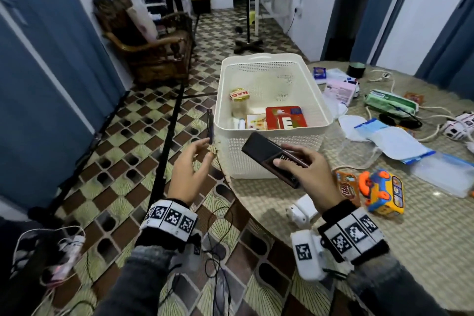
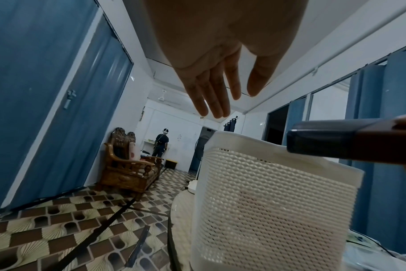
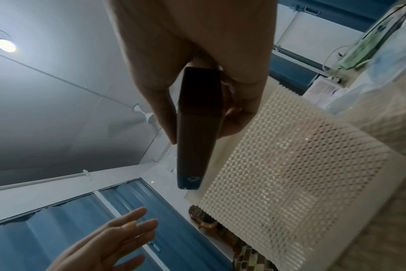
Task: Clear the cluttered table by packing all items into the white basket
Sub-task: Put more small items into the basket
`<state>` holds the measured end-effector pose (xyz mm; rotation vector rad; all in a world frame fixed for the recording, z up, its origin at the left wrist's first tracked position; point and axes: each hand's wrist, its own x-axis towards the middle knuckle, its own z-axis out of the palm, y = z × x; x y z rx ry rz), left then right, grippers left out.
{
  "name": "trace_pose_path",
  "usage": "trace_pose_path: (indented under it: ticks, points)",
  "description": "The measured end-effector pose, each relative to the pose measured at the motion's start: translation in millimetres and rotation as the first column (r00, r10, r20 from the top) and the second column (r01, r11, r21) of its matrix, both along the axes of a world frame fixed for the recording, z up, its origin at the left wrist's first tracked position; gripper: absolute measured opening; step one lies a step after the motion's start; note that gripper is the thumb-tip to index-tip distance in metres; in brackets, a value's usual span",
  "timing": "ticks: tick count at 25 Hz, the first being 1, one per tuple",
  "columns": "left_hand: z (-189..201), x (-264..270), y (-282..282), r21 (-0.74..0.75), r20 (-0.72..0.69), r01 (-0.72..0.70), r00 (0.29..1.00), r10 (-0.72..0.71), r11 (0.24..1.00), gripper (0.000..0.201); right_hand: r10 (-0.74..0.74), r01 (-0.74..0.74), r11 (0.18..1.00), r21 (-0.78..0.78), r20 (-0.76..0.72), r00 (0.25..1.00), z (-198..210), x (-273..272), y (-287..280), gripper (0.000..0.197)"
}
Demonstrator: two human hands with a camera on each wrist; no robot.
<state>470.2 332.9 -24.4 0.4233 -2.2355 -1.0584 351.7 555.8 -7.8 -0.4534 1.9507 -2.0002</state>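
The white basket (image 1: 319, 95) stands at the table's near left edge; inside are a jar with a yellow and red lid (image 1: 239, 100), a red tin (image 1: 286, 118) and a picture card (image 1: 256, 122). My right hand (image 1: 284, 155) grips a dark flat box (image 1: 264, 149) by its near end, just in front of the basket's front rim and slightly above it. The right wrist view shows this box (image 3: 195, 137) pointing away beside the basket wall (image 3: 301, 165). My left hand (image 1: 205, 149) hovers open and empty left of the basket, fingers straight (image 2: 211, 102).
On the table to the right lie a colourful toy phone (image 1: 382, 190), an orange packet (image 1: 346, 187), a white charger (image 1: 302, 209), a clear tub (image 1: 359, 149), face masks (image 1: 395, 138), a green pack (image 1: 389, 102), a pink box (image 1: 338, 91) and white cables. A thin dark strip (image 1: 210, 126) shows beyond my left fingertips.
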Motion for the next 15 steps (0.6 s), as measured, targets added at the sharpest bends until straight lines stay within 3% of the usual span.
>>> trace_pose_path:
  ticks: [6, 15]
  points:
    - [21.4, -42.2, -34.0, 0.031, -0.008, 0.051, 0.999, -0.051, 0.998, 0.033, -0.068, 0.067, 0.998, -0.008, -0.136, 0.988, 22.3, -34.9, -48.0, 0.034]
    - [33.2, -127.9, -71.0, 0.008, -0.040, 0.063, 0.997, -0.062, 0.998, 0.030, -0.039, 0.045, 0.999, 0.025, -0.201, 0.979, 60.4, -126.3, -93.9, 0.035]
